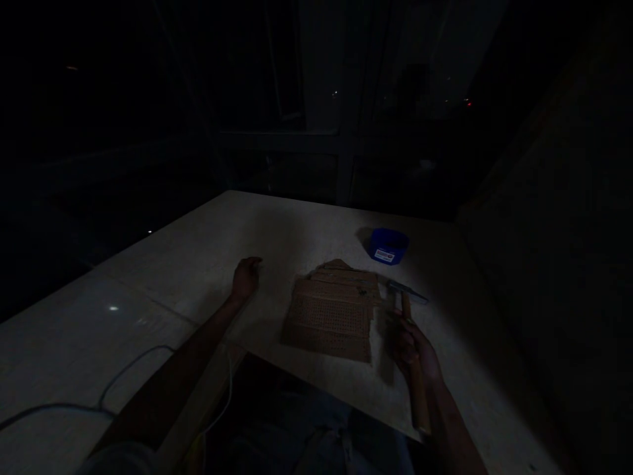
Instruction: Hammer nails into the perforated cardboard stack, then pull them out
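Your right hand (pixel 413 346) clamps the hammer (pixel 419 399), long axis pointing away, cardboard (pixel 331 316) leftward — whether your left hand's (pixel 244 278) fingers pinch anything, I can't tell.

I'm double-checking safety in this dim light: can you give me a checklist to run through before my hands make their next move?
1. Hammer in hand: ok, the right hand is closed around its handle.
2. Left hand off the cardboard: ok, it is beside it, apart.
3. Cardboard held steady: not ok, neither hand is on it.
4. Blue container apart from the hammer head: ok, it sits beyond it.
5. Anything in the left hand: cannot tell, too dark.
6. Lighting: not ok, very dim.
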Demonstrator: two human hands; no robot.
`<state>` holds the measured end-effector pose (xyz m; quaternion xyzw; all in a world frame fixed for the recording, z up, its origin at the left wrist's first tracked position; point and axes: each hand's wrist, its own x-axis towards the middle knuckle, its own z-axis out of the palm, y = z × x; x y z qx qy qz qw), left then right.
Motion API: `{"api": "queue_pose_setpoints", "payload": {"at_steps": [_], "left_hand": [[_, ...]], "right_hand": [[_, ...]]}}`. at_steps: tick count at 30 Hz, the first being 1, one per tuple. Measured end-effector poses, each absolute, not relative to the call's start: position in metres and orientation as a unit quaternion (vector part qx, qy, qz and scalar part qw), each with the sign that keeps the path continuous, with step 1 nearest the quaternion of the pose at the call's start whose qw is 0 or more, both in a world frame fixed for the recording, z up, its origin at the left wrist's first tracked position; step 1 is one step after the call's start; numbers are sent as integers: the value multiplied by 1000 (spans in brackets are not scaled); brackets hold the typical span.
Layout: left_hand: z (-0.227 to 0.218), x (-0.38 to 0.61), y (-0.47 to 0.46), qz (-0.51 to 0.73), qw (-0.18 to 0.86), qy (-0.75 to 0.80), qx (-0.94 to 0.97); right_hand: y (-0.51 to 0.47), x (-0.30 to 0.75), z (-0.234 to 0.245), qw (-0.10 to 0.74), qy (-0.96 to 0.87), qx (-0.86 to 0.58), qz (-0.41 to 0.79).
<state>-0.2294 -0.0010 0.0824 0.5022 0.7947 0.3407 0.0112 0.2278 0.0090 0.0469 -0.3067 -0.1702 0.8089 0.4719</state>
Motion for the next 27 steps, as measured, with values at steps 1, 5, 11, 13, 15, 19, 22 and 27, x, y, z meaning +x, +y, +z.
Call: {"api": "queue_pose_setpoints", "payload": {"at_steps": [1,5,11,13,15,19,22,27], "left_hand": [[84,-219,3,361,28,780,510],[87,-162,20,492,181,681,511],[83,-70,38,492,378,611,492],[76,-49,43,479,381,598,518],[68,-35,48,467,382,573,554],[56,-22,56,442,374,531,619],[53,-19,60,427,361,535,634],[49,-19,65,423,364,545,626]], "right_hand": [[9,227,47,473,-170,-303,809],[12,227,43,481,-182,-292,807],[14,227,39,476,-203,-292,805],[13,226,40,477,-207,-280,807],[13,225,40,482,-200,-276,807],[14,225,37,486,-179,-278,809],[14,226,37,483,-177,-283,809],[11,224,45,479,-192,-309,799]]}}
